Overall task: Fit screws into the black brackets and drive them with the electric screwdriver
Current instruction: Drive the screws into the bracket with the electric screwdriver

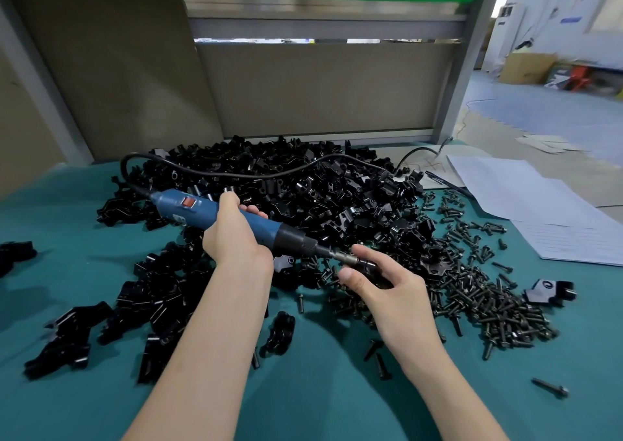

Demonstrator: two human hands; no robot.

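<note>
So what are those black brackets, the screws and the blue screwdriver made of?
The black brackets are glossy black with sharp highlights, so either moulded plastic or coated metal; the look leaves it open. The screws look like metal, with a dark, dull grey finish and faint glints. The electric screwdriver seems to have a matt blue plastic body, a black collar, and a bare silvery metal bit holder.

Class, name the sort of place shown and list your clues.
Probably a factory assembly bench: heaped black brackets, a pile of screws, and a corded screwdriver in the left hand, the right hand pinching a screw at its bit.
</note>
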